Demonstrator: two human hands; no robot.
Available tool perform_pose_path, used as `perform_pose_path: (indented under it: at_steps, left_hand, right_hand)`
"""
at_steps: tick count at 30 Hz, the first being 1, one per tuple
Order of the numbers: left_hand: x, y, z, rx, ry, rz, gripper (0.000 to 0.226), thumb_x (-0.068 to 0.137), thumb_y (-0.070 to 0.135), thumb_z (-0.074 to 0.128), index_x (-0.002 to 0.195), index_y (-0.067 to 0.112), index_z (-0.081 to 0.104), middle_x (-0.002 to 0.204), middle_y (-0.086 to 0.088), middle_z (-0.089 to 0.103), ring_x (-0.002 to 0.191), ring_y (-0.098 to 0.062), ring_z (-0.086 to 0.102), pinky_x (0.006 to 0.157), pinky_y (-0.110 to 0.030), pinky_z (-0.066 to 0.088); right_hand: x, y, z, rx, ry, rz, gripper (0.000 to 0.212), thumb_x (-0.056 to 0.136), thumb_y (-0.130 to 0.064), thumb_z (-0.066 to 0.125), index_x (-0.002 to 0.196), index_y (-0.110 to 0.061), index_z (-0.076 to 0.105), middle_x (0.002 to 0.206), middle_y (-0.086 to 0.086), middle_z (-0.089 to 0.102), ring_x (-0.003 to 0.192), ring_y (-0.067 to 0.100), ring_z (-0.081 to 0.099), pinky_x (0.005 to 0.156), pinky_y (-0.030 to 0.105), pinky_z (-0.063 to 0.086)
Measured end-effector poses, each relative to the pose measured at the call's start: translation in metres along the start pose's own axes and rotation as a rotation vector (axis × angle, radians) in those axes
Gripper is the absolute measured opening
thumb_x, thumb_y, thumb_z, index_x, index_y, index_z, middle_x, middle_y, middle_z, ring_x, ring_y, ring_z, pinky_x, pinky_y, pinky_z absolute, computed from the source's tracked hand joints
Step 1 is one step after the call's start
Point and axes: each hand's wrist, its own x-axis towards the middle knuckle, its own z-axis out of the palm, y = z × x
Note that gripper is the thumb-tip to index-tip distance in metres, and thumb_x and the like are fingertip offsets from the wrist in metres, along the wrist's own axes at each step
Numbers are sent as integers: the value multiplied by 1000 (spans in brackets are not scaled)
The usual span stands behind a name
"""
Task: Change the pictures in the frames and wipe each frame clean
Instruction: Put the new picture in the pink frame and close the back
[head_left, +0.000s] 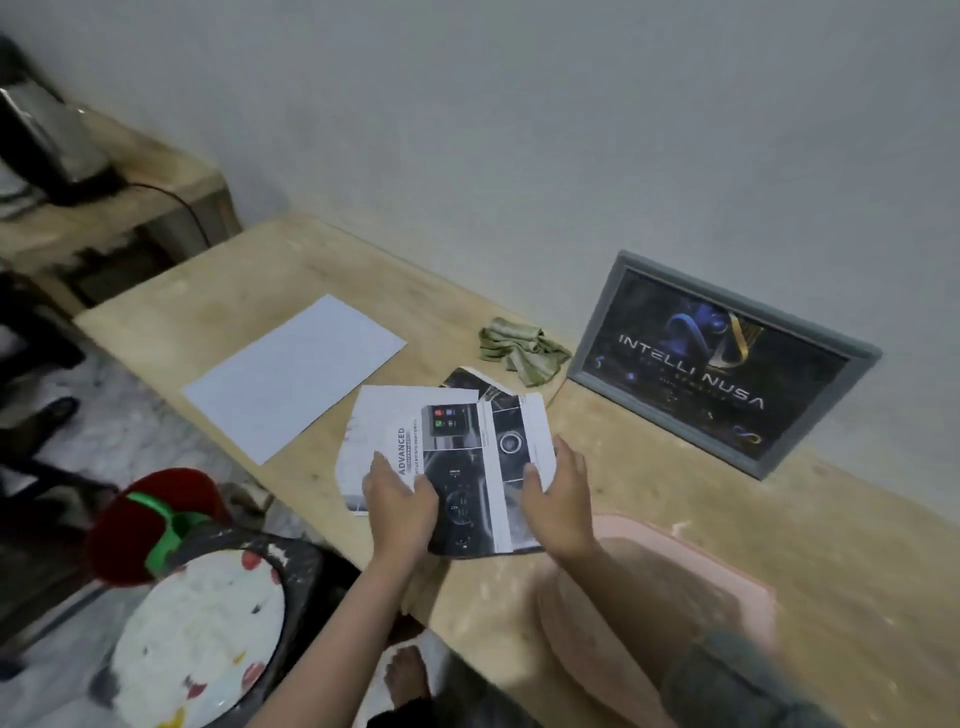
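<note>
Two hands — left hand (400, 499), right hand (558, 501) — grasp the "ADVANCED" printed sheets (462, 467) near the wooden table (779, 545) edge; beyond them, bare tabletop, a grey frame (722, 364) reading "INTELLI NUSA".

Upper left, a dark object (36, 140) runs off the edge, too blurred to name. Lower right, the sleeve (737, 686) smears out, and small print on the printed sheets (457, 457) is unreadable.

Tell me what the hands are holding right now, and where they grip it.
Both hold the printed sheets: the left hand at the near left part, the right hand at the right edge, fingers on top.
</note>
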Motion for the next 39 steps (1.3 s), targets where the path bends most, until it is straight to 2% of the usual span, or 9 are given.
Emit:
perform_pose_path:
  at_steps: [2, 4, 7, 11, 19, 22, 30, 35, 39]
  left_hand:
    - [32, -3, -22, 11, 52, 2, 35, 87, 10, 51, 122, 5, 47, 119, -13, 48, 114, -32, 49, 88, -38, 45]
    - [66, -8, -45, 24, 88, -26, 29, 85, 11, 52, 113, 4, 48, 112, -14, 49, 107, -32, 50, 81, -37, 46]
    - [108, -11, -70, 84, 90, -101, 53, 86, 20, 53, 131, -2, 35, 130, -22, 41, 120, -38, 43, 98, -49, 43]
    - [156, -7, -98, 82, 115, -134, 73, 90, 21, 54, 149, 4, 14, 152, -19, 19, 140, -34, 25, 113, -42, 29]
    - [224, -24, -110, 167, 140, -120, 74, 91, 21, 56, 149, 3, 13, 156, -22, -12, 147, -32, -10, 117, -36, 13]
    - [239, -31, -104, 243, 123, -97, 78, 92, 25, 55, 150, 3, 8, 153, -26, -21, 144, -36, -18, 119, -46, 5]
    - [246, -41, -98, 432, 118, -133, 70, 89, 31, 55, 144, 4, 21, 154, -28, -14, 144, -39, -14, 115, -57, 4]
    - [213, -33, -92, 257, 119, -60, 65, 87, 24, 55, 144, 16, 25, 157, -19, -7, 145, -30, -13, 118, -48, 1]
    - [163, -31, -80, 231, 32, -60, 72, 82, 38, 51, 145, 11, 28, 155, -18, 2, 145, -31, -3, 117, -43, 11]
  right_hand:
    - [21, -30, 28, -8, -71, -36, 49, 91, -31, 47, 138, -27, 37, 127, -2, 44, 118, 20, 46, 102, 39, 41]
    - [43, -63, 61, -32, -151, -81, 45, 93, -26, 47, 137, -21, 40, 128, 3, 43, 117, 22, 46, 95, 27, 37]
    - [72, -109, 100, -84, -249, -110, 46, 95, -22, 47, 140, -14, 38, 136, 10, 40, 122, 26, 44, 96, 28, 34]
    - [115, -152, 156, -155, -364, -142, 53, 94, -26, 47, 142, -9, 33, 141, 14, 37, 127, 32, 40, 106, 37, 33]
    - [173, -190, 238, -344, -546, -249, 50, 90, -32, 48, 135, -12, 39, 133, 12, 39, 123, 32, 41, 101, 42, 39]
    - [185, -188, 255, -454, -592, -323, 53, 91, -35, 50, 137, -12, 38, 139, 13, 34, 130, 33, 31, 105, 44, 33]
    - [199, -175, 259, -619, -599, -394, 59, 93, -36, 49, 144, -16, 30, 156, 17, 10, 140, 35, 15, 114, 46, 15]
    - [191, -153, 220, -648, -611, -461, 67, 84, -43, 39, 144, -12, 33, 152, 21, 21, 138, 36, 21, 114, 46, 15]
    - [180, -121, 177, -766, -635, -485, 69, 77, -47, 34, 138, -14, 39, 146, 16, 33, 133, 32, 30, 111, 44, 21]
